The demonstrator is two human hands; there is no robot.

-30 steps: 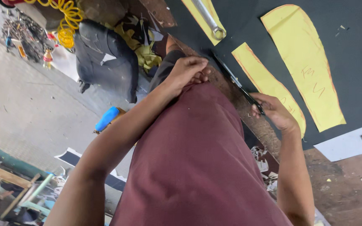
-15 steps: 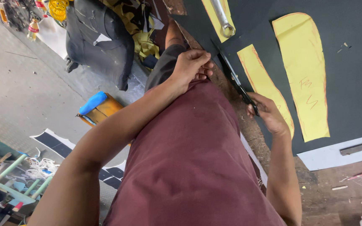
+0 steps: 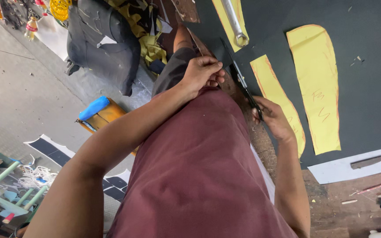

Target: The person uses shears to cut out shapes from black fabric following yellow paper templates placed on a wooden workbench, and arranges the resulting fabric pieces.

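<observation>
Right hand (image 3: 275,118) was clamped on black scissors (image 3: 242,83) at the counter (image 3: 331,194) edge; left hand (image 3: 203,72) pinched the dark sheet (image 3: 367,88) there. Cutting cleanly probably meant keeping it taut beside the yellow pattern (image 3: 278,99).

Black scissors (image 3: 243,86) are held at the table edge, blades pointing away along the edge of a black sheet (image 3: 367,66). The sheet lies flat across the worktable; its near edge is pinched beside the scissors.
</observation>
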